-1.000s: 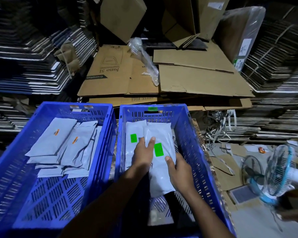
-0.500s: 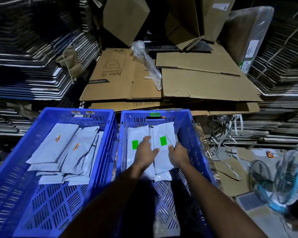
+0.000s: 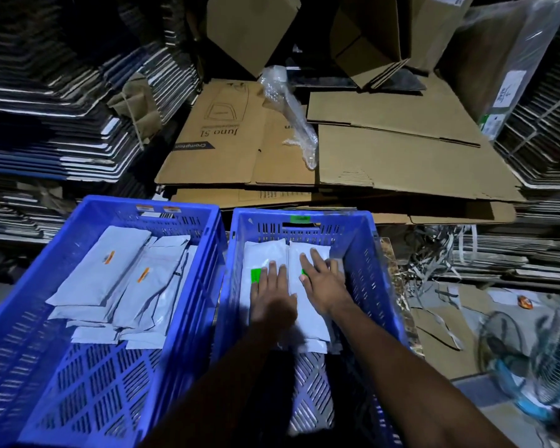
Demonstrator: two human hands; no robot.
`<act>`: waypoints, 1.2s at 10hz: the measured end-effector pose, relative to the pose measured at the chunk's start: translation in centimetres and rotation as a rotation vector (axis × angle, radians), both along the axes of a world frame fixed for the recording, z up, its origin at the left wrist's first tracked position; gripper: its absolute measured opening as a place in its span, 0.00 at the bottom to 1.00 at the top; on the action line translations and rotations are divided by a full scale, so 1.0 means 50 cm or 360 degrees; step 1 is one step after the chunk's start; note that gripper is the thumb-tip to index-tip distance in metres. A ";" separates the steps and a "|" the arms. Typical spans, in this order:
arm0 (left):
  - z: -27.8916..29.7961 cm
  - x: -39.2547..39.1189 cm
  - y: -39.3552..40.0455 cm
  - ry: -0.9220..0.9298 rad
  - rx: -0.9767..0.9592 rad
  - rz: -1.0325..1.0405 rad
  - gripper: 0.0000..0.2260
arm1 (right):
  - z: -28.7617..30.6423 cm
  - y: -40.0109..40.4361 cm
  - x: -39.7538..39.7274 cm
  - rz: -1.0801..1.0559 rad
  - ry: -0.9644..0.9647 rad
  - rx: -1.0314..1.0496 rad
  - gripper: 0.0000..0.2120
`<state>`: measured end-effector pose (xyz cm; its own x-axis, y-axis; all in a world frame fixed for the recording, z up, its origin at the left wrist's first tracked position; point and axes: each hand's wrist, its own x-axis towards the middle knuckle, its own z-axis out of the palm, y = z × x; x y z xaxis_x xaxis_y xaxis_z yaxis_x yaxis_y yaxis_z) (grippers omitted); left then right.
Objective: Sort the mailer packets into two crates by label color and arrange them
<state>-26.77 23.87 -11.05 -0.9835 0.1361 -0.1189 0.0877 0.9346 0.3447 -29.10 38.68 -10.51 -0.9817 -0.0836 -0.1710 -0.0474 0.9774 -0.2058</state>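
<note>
Head view: left hand [image 3: 272, 295] flat, fingers straight, pressing the green-label packet [image 3: 262, 263]; right hand [image 3: 324, 279] splayed flat on the neighbouring packet [image 3: 307, 318]. Both glossy white mailers lie at the far end of the right crate [image 3: 366, 253], perforated blue plastic. Orange-label packets [image 3: 110, 273] fill the left crate [image 3: 62, 383].

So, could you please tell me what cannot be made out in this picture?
- Head view: the right packet's green label is mostly covered by the right hand.
- The left hand is motion-blurred.
- Print on the orange labels is too small.
- The fan is blurred and cut off by the edge.
</note>
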 end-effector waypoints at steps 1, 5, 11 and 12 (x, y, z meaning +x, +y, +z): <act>-0.012 -0.032 -0.013 0.0013 0.0111 0.0164 0.28 | -0.008 -0.006 0.010 0.0010 0.0020 0.0004 0.28; -0.041 -0.038 -0.046 -0.0115 -0.0233 -0.0037 0.28 | -0.034 -0.010 0.004 0.0026 -0.0082 0.0127 0.28; 0.128 0.094 -0.062 0.0210 0.0115 -0.0164 0.26 | 0.080 0.000 0.130 0.0047 0.0139 -0.0209 0.33; 0.151 0.143 -0.079 0.0362 0.0191 -0.0184 0.26 | 0.104 -0.007 0.171 0.0158 0.0257 -0.0187 0.34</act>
